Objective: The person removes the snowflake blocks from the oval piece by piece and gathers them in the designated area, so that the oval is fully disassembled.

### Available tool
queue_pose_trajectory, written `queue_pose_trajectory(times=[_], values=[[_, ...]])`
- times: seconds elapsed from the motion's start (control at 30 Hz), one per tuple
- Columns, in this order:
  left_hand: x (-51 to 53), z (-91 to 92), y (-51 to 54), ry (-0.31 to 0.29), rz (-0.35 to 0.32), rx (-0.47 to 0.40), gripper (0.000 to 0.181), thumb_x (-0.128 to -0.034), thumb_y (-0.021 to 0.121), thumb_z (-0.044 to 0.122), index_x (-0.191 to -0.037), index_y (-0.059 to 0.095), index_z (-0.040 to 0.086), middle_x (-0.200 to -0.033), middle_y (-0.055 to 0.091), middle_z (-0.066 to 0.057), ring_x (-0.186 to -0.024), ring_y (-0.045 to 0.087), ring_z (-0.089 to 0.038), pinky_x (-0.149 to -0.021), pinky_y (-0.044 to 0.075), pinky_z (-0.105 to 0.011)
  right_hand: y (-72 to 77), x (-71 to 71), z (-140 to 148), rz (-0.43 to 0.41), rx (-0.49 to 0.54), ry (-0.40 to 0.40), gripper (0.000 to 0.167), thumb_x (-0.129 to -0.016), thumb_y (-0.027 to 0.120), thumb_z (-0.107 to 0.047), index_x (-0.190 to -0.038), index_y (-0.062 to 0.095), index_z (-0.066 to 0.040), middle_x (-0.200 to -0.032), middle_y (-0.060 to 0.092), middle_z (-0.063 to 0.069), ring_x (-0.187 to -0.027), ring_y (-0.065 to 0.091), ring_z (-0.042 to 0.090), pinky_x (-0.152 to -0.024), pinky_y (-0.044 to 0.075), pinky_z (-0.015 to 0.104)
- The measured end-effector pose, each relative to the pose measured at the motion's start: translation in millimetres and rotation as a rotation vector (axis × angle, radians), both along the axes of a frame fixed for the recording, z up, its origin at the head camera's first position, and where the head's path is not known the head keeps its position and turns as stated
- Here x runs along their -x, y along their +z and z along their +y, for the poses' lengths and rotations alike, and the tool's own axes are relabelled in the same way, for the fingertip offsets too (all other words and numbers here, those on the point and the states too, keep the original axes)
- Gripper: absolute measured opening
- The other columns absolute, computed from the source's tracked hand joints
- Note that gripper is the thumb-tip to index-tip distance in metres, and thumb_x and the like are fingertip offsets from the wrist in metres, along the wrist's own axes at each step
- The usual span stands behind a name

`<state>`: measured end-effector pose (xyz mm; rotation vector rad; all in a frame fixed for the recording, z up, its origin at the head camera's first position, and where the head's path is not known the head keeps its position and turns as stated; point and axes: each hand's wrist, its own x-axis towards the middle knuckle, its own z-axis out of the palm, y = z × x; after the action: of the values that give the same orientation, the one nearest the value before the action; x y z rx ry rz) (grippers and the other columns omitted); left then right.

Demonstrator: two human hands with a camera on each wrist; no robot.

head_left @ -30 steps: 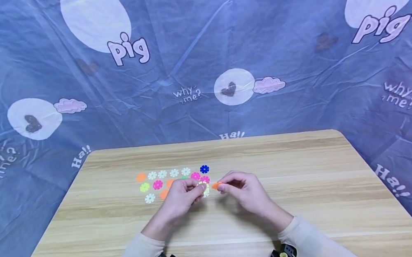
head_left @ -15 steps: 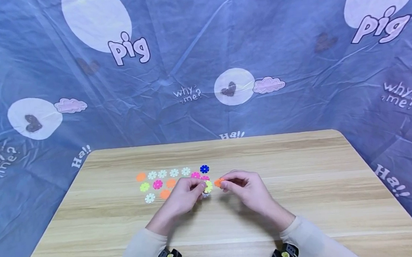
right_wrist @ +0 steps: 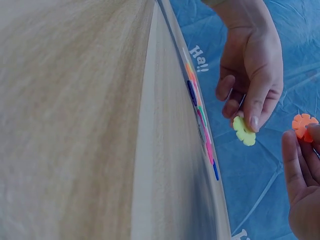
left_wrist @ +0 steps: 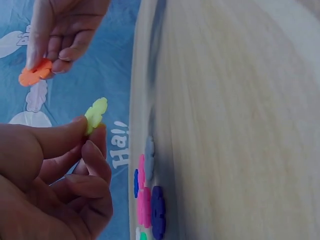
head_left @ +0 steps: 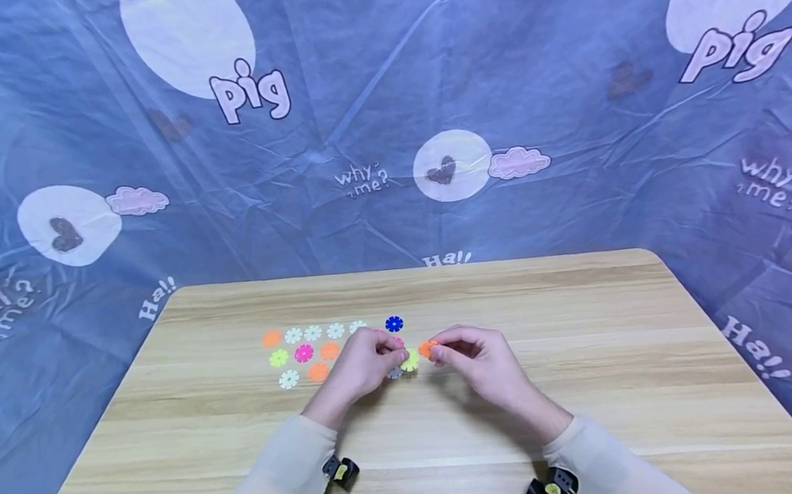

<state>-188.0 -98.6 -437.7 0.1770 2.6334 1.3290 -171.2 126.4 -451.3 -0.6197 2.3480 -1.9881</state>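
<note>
Thumb and fingers of my left hand [head_left: 363, 364] pinch a yellow-green notched interlocking disc [left_wrist: 96, 115], held above the table. To its right, my right hand [head_left: 484, 362] pinches an orange interlocking disc [right_wrist: 302, 125] by its edge. The two held discs are close but apart in both wrist views. Below and behind the left hand lie more notched discs, among them a dark blue disc [head_left: 394, 324] and a grey disc [left_wrist: 150, 158]. Some of these are partly hidden by the left hand in the head view.
Loose discs lie flat in rough rows left of centre, including an orange disc [head_left: 272, 338], a pink disc [head_left: 303, 353] and a white disc [head_left: 289, 379]. The wooden table [head_left: 587, 300] ends at a patterned blue cloth [head_left: 327, 126] hanging behind it.
My left hand has moved right with the yellow-green disc. My right hand has shifted slightly right, and its orange disc shows more of its face.
</note>
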Motion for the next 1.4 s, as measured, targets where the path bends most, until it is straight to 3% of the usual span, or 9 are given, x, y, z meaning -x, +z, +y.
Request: queue_pose_trajectory(times=[0.27, 0.53, 0.87, 1.13, 1.4], values=[[12.0, 7.4, -5.3, -0.018, -0.006, 0.055, 0.008, -0.0986, 0.076, 0.008, -0.101, 0.082, 0.004, -0.088, 0.076, -0.004, -0.077, 0.065, -0.012, -0.071, 0.055, -0.027, 1.4, -0.6, 1.2, -0.02, -0.01, -0.011, 0.014, -0.099, 0.075, -0.003, -0.112, 0.079, 0.002, -0.107, 0.08, 0.021, -0.09, 0.075, 0.005, -0.083, 0.063, 0.025], [20.2, 11.4, -11.0, -0.028, 0.033, 0.115, 0.005, -0.0948, 0.08, 0.006, -0.09, 0.081, 0.006, -0.081, 0.075, -0.003, -0.072, 0.063, -0.011, -0.067, 0.053, -0.025, 1.0, -0.2, 1.4, -0.034, -0.013, -0.008, 0.014, -0.1, 0.074, -0.004, -0.112, 0.079, 0.002, -0.106, 0.08, 0.021, -0.089, 0.075, 0.005, -0.083, 0.064, 0.026], [23.0, 16.2, -12.6, -0.025, 0.08, 0.188, 0.007, -0.0915, 0.082, 0.003, -0.085, 0.08, 0.006, -0.08, 0.075, -0.003, -0.071, 0.064, -0.012, -0.069, 0.056, -0.026, -0.4, 1.2, 0.9, -0.043, -0.01, -0.012, 0.014, -0.1, 0.074, -0.004, -0.112, 0.079, 0.003, -0.106, 0.08, 0.022, -0.089, 0.075, 0.005, -0.082, 0.064, 0.026], [24.3, 16.8, -14.0, 0.006, 0.048, 0.185, 0.008, -0.0921, 0.081, 0.002, -0.086, 0.079, 0.006, -0.079, 0.073, -0.003, -0.069, 0.063, -0.013, -0.067, 0.055, -0.025, -2.6, 2.3, 0.7, -0.05, -0.022, -0.018, 0.015, -0.1, 0.075, -0.006, -0.112, 0.079, 0.002, -0.104, 0.081, 0.02, -0.089, 0.075, 0.005, -0.082, 0.063, 0.024], [23.6, 9.7, -13.1, 0.005, 0.069, 0.175, 0.008, -0.0952, 0.079, 0.007, -0.088, 0.081, 0.009, -0.083, 0.075, -0.001, -0.073, 0.064, -0.012, -0.071, 0.056, -0.028, -3.1, 3.2, 1.1, -0.055, -0.028, -0.026, 0.016, -0.1, 0.074, -0.007, -0.113, 0.079, 0.001, -0.105, 0.081, 0.019, -0.089, 0.076, 0.006, -0.084, 0.065, 0.029]])
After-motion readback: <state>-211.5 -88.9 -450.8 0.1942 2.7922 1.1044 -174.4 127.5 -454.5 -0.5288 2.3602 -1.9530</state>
